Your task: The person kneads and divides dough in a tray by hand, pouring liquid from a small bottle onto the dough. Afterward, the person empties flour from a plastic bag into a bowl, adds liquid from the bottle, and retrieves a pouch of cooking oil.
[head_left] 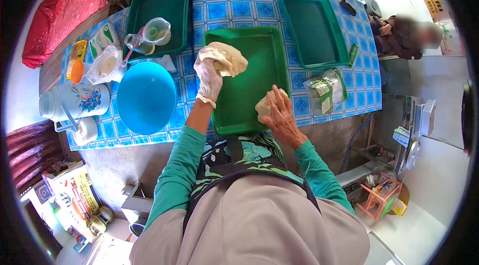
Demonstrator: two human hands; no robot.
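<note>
A large lump of pale dough (228,59) is held by my left hand (208,76), which wears a clear glove, over the upper left of a green tray (249,126). My bare right hand (283,115) is at the tray's right edge, its fingers lying over a smaller piece of dough (262,108). Part of that piece is hidden under the fingers. The tray's bottom shows green and shiny between my hands.
A blue basin (146,98) and a flowered thermos (82,100) stand at the left. Dark green trays (185,15) (315,28) lie at the back left and back right. A plastic packet (326,91) is right of my right hand. A person (404,35) is at the far right.
</note>
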